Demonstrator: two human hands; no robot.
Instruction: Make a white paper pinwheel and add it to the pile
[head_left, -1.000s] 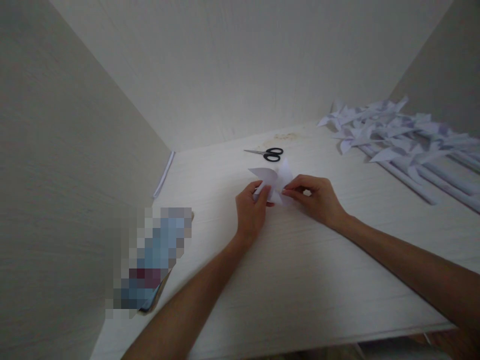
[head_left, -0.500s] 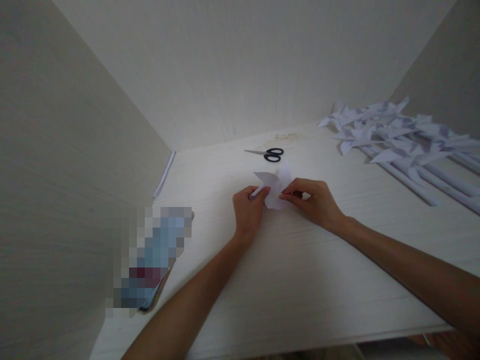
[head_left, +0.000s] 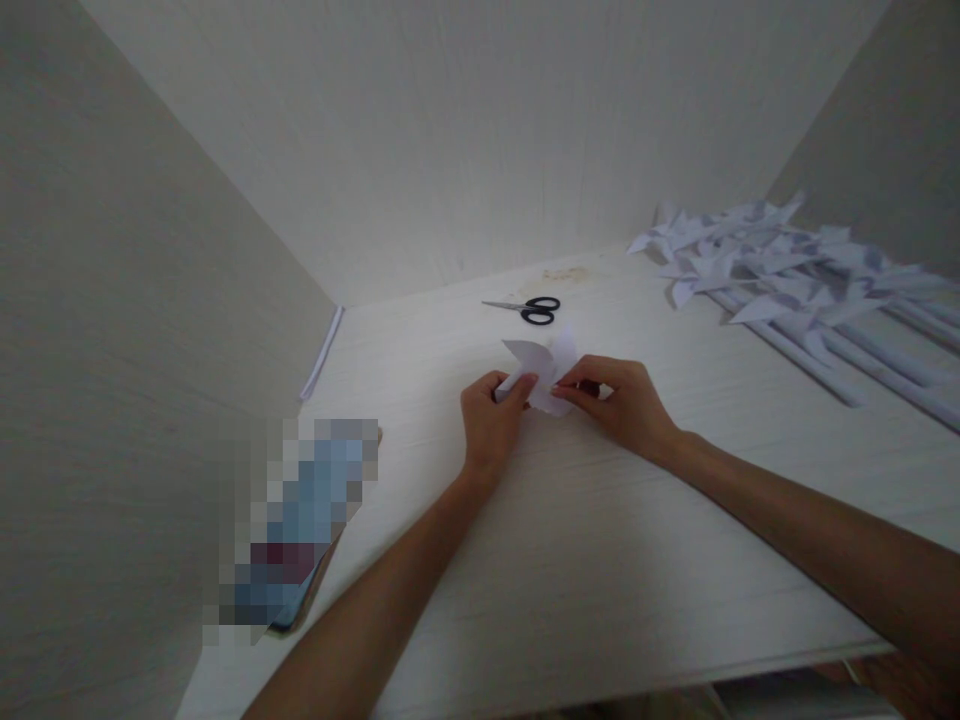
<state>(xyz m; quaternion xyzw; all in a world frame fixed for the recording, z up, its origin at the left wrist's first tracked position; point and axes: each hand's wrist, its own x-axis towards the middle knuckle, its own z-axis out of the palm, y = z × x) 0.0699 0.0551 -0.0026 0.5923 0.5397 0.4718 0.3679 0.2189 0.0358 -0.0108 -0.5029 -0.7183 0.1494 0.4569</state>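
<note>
Over the middle of the white table, a white paper pinwheel [head_left: 529,352] is held between both hands. My left hand [head_left: 489,425] is closed on its left side, thumb pressed on the paper. On the right side, my right hand [head_left: 626,405] pinches the paper near the pinwheel's centre with thumb and index finger. Whether anything small sits in that pinch cannot be made out. One curved blade points up and left, another stands up on the right. Just beyond the paper lie black-handled scissors [head_left: 529,308], blades toward the left.
At the back right lies a pile of white paper pinwheels [head_left: 750,265] on rolled paper sticks [head_left: 870,368]. A thin paper roll [head_left: 322,352] rests along the left wall. A phone-like object [head_left: 311,515], blurred by pixels, lies at front left. Walls enclose the table's back and sides.
The whole view has shifted slightly, so things appear a little further left. Both hands keep their grip on the pinwheel, with hardly any visible movement.
</note>
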